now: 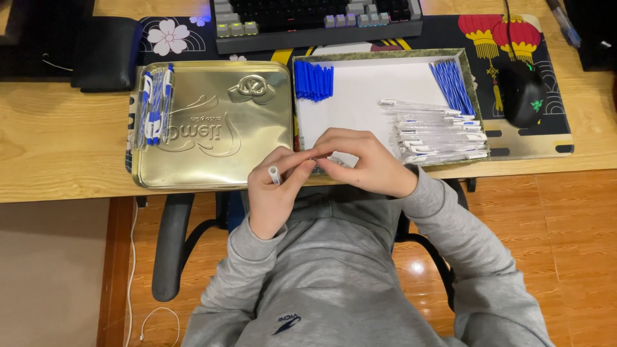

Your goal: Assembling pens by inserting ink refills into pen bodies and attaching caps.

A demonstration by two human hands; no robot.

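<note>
My left hand (273, 193) holds a clear pen barrel with a white end (274, 174) sticking out of the fist. My right hand (363, 160) meets it at the fingertips, pinching a small part that the fingers hide. Both hands hover at the near edge of a shallow white-lined box (373, 96). In the box lie a bunch of blue caps (313, 80), a row of blue refills (453, 83) and a heap of clear pen barrels (437, 132). A few finished blue-and-white pens (156, 103) rest on a gold metal tin lid (218, 128).
A keyboard (315, 19) sits behind the box on a patterned desk mat (546, 135), with a black mouse (522, 93) at the right. A black wallet-like object (106, 51) lies at the back left. The wooden desk edge and chair armrests are below.
</note>
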